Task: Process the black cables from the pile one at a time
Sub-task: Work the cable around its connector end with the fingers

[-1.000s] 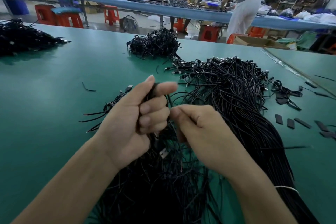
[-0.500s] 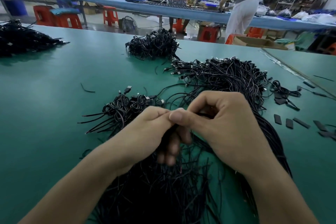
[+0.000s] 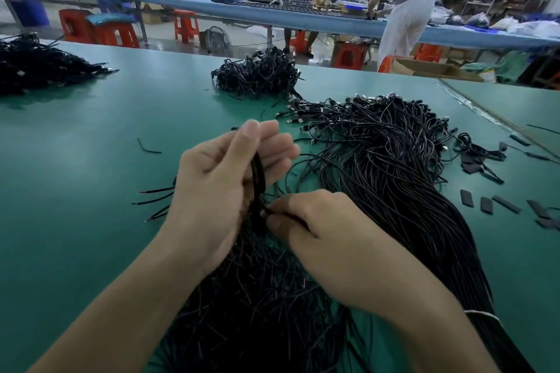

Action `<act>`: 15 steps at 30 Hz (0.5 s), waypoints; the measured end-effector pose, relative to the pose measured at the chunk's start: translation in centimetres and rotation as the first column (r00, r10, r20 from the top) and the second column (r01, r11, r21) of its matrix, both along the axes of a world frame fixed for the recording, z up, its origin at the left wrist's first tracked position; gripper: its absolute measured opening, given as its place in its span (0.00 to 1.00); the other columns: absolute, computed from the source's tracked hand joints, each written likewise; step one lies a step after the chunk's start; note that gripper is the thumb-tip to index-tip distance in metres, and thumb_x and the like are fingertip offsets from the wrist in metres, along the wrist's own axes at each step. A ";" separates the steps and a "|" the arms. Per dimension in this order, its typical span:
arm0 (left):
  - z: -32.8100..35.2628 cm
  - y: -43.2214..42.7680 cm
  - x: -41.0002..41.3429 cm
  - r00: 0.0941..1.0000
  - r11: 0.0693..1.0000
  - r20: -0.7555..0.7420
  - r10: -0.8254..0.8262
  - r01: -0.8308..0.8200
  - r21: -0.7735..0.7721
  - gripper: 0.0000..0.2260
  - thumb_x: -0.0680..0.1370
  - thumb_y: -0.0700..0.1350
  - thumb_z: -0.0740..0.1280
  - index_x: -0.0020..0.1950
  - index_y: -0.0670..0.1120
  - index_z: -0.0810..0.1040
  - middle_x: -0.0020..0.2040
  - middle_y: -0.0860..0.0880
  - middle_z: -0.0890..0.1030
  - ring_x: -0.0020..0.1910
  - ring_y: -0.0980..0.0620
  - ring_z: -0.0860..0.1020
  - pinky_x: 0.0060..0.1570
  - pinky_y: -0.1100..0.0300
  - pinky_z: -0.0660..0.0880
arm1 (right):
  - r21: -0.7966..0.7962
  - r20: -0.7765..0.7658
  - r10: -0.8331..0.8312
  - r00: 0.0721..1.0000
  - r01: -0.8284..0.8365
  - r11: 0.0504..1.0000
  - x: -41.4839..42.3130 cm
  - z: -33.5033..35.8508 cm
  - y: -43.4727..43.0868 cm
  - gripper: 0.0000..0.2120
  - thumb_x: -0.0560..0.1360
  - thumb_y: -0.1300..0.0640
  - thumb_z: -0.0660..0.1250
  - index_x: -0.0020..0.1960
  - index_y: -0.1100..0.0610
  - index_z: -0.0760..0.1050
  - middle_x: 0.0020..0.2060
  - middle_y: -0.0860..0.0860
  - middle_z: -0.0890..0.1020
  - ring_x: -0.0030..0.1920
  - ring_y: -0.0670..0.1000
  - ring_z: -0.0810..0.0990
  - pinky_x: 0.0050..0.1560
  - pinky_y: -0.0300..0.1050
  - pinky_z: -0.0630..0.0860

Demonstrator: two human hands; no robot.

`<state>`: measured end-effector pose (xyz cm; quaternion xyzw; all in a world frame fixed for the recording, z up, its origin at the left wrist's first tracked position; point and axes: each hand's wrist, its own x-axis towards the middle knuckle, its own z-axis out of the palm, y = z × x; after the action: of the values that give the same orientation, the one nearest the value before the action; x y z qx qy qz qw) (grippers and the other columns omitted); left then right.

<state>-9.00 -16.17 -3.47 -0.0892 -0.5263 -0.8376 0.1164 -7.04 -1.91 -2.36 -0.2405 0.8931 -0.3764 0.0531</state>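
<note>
On the table (image 3: pixel 75 160) we find a cable pile (image 3: pixel 257 297) at lower centre; a long bundle (image 3: pixel 394 175) right of it; a small heap (image 3: pixel 257 76) behind, upper centre; a third heap (image 3: pixel 36 70) at upper left.

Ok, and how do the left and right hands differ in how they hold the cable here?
The left hand is higher, thumb pointing up, holding the upper part of the bunched black cable; the right hand sits lower, its back toward the camera. The left hand wraps thumb and fingers round the cable; the right hand pinches its lower end. Both grip the same cable above the pile.
</note>
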 end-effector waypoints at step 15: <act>1.1 -1.2 1.2 0.819 0.818 0.347 -0.457 0.540 -0.197 0.21 0.76 0.57 0.62 0.25 0.50 0.68 0.20 0.55 0.59 0.17 0.58 0.57 0.17 0.68 0.56 | -0.496 -0.087 -0.039 0.995 -0.009 0.868 -0.9 1.1 2.3 0.03 0.75 0.54 0.74 0.43 0.52 0.81 0.36 0.52 0.82 0.35 0.53 0.80 0.38 0.49 0.79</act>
<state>-7.84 -17.32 -2.40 -0.1198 -0.6104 -0.7570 -0.2000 -7.94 0.41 -1.29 -0.2566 0.7698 -0.5817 -0.0556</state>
